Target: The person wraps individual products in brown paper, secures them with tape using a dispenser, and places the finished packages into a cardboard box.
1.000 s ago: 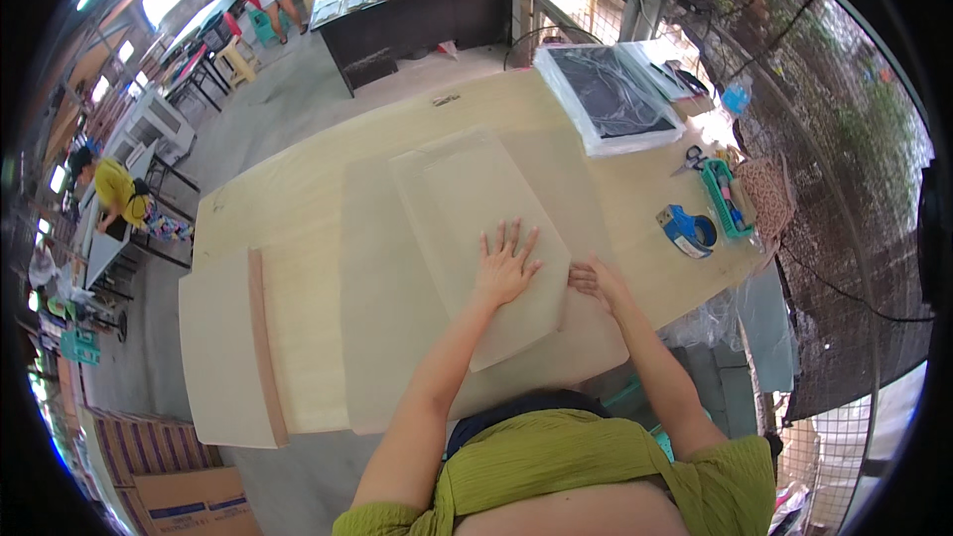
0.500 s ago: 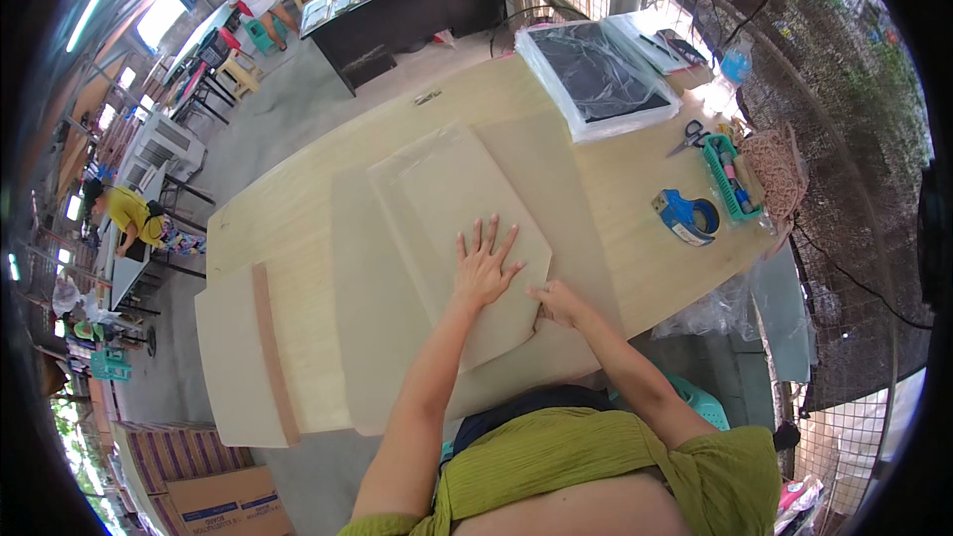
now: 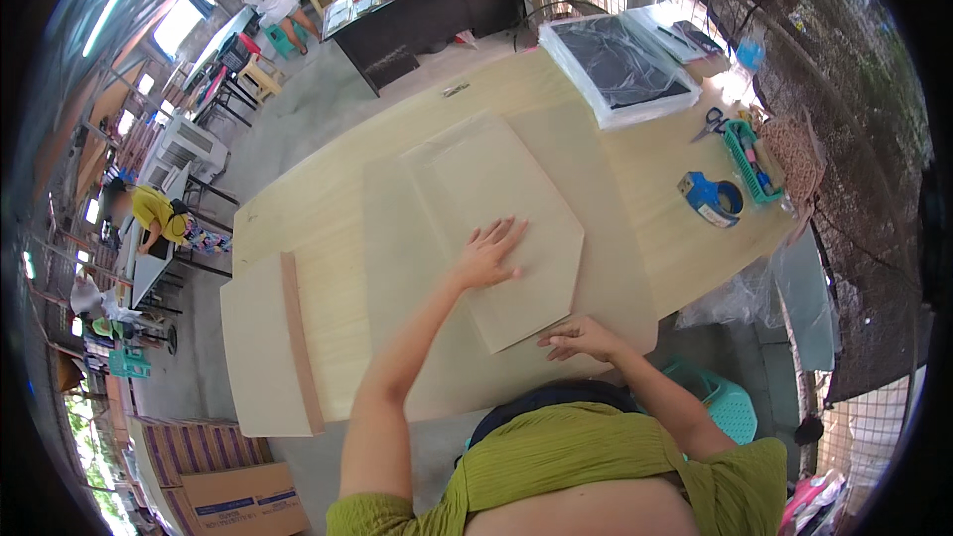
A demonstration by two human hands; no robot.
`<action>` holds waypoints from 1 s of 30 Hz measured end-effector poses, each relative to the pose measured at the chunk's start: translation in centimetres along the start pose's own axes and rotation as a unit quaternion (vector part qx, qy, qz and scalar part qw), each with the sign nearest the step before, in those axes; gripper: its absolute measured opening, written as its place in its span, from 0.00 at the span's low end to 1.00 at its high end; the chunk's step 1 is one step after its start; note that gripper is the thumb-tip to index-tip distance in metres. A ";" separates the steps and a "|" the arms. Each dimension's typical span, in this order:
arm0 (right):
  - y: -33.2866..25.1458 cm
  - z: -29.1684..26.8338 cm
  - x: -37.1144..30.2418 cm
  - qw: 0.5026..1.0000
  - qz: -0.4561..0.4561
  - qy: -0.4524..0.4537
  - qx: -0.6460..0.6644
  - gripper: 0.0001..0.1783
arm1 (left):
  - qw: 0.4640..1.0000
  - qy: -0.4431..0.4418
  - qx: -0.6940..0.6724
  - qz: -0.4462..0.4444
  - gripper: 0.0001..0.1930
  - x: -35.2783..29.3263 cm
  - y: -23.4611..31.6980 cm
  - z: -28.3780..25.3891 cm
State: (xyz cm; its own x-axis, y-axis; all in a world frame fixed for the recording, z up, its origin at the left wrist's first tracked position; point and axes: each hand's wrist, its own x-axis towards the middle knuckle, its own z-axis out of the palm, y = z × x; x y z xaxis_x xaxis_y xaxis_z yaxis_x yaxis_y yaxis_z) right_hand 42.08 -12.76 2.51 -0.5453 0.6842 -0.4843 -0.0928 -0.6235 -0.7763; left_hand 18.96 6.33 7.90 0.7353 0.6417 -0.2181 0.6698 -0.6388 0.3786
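My left hand (image 3: 491, 256) lies flat with its fingers spread on a beige board with angled corners (image 3: 531, 194). The board rests tilted on a larger thin tan sheet (image 3: 397, 238) spread over the wooden table. My right hand (image 3: 581, 339) is just by the board's near edge, above the sheet. Its fingers are loosely bent and somewhat apart, with nothing visible in them. A faint lengthwise line runs along the board's left part.
To the left sits a stack of similar boards (image 3: 263, 347). At right are a blue tape dispenser (image 3: 710, 201), scissors (image 3: 711, 124), a green basket (image 3: 751, 164) of pens, and a plastic-wrapped dark panel (image 3: 620, 69). A teal stool (image 3: 730, 407) stands by my right side.
My right hand has let go of the sheet's near edge, which now lies flat, and has moved nearer to me. My left hand stays on the board. The view has shifted slightly.
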 end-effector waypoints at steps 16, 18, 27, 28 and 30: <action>3.7 4.9 11.1 0.724 -0.320 0.580 -0.190 0.32 | 0.971 0.074 0.127 0.191 0.48 -6.5 -3.1 2.2; 4.2 3.9 11.1 0.753 -0.306 0.554 -0.180 0.39 | 0.974 0.092 0.122 0.168 0.45 -6.7 -3.0 2.9; 4.7 5.7 12.8 0.640 -0.234 0.638 -0.358 0.46 | 0.970 0.170 0.057 0.162 0.43 -6.8 -3.5 3.6; 4.2 5.9 12.9 0.640 -0.268 0.645 -0.320 0.44 | 0.972 0.165 0.047 0.163 0.44 -6.9 -3.7 3.4; 3.1 6.2 13.4 0.634 -0.327 0.650 -0.262 0.40 | 0.974 0.157 0.026 0.163 0.46 -7.1 -4.1 3.0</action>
State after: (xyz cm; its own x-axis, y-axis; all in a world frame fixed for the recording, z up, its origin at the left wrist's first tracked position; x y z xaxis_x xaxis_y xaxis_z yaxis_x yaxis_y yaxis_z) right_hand 29.32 -7.85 -3.86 0.6462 0.6774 0.3515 0.5300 -0.0670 -0.8453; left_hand 11.35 3.10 5.17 0.8472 0.4940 0.1954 0.4164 -0.8460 0.3331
